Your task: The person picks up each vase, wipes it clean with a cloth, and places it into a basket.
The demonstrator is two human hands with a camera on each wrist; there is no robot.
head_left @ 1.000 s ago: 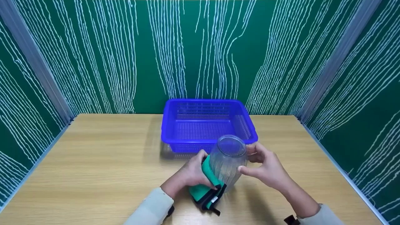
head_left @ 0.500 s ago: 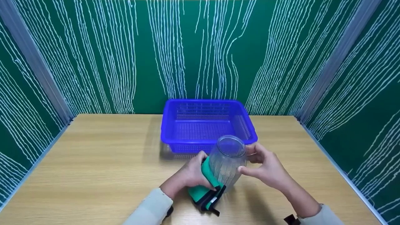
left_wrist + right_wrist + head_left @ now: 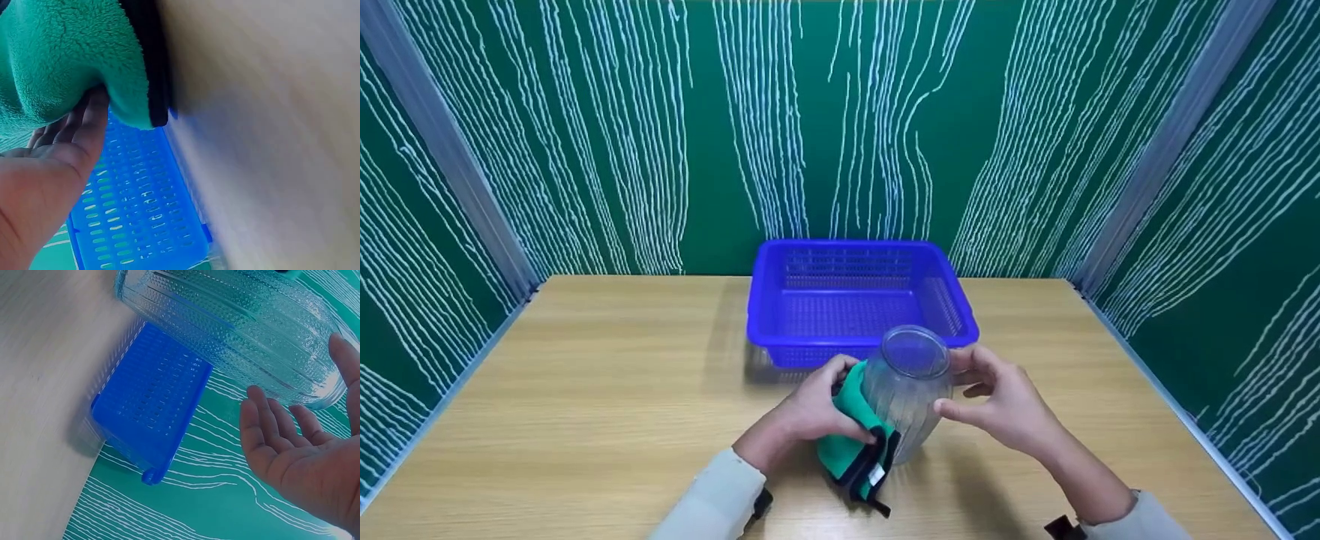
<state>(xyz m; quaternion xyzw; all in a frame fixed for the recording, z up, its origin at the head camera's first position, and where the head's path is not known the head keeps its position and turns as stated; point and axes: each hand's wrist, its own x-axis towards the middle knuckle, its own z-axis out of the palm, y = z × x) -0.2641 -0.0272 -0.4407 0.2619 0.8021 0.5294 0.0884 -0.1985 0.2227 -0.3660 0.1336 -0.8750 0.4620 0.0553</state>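
Note:
A clear ribbed glass jar (image 3: 911,397) stands a little tilted in front of the basket, its round end facing up. My right hand (image 3: 1005,405) holds it from the right, thumb on the near side and fingertips behind. The right wrist view shows the thumb and fingertips at one end of the glass jar (image 3: 236,337). My left hand (image 3: 814,405) grips a folded green cloth (image 3: 840,454) with black edging against the jar's left side. In the left wrist view the fingers press into the fluffy cloth (image 3: 73,50). I cannot tell whether the jar's lower end touches the table.
A blue perforated plastic basket (image 3: 855,341) sits at the back of the wooden table (image 3: 607,390), just behind the jar. Green walls (image 3: 840,112) with white wavy lines enclose the table at the back and sides.
My left hand has shifted slightly left and back on the cloth, and the cloth's upper part has risen a little along the jar. The jar and right hand stay nearly still.

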